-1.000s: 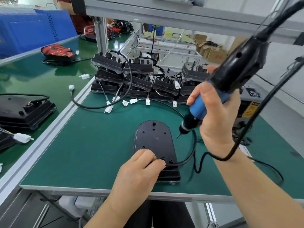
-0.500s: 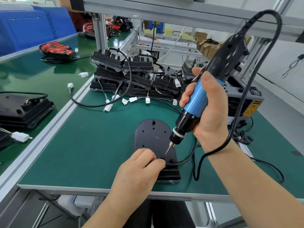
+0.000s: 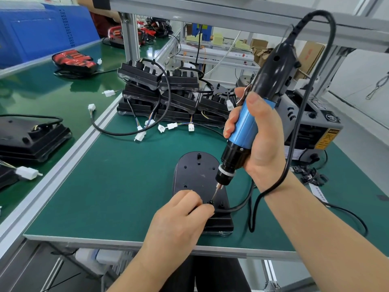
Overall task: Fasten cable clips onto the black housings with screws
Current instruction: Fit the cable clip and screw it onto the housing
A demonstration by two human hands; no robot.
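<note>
1 black housing (image 3: 197, 175): lying flat on the tabletop (image 3: 117, 186). Your left hand (image 3: 181, 216) is pinching the cable clip (image 3: 210, 202) onto its near end. Your right hand (image 3: 261, 144) is gripping the screwdriver (image 3: 244, 127). Risk: you are driving tilted, so the bit (image 3: 216, 193) could slip, cross-thread, or jab your fingertips (image 3: 209, 209).

We record a single view, taken from a camera worn on the person's head. It faces forward and down over the green bench (image 3: 126, 197), whose near edge crosses the lower part of the frame. The view is close. Both forearms enter from the bottom, and the left hand (image 3: 179, 216) and right hand (image 3: 261, 144) sit large near centre. The lens is wide: the aluminium upright (image 3: 130, 39) leans toward the top edge, and the neighbouring bench (image 3: 42, 87) shows at left.
</note>
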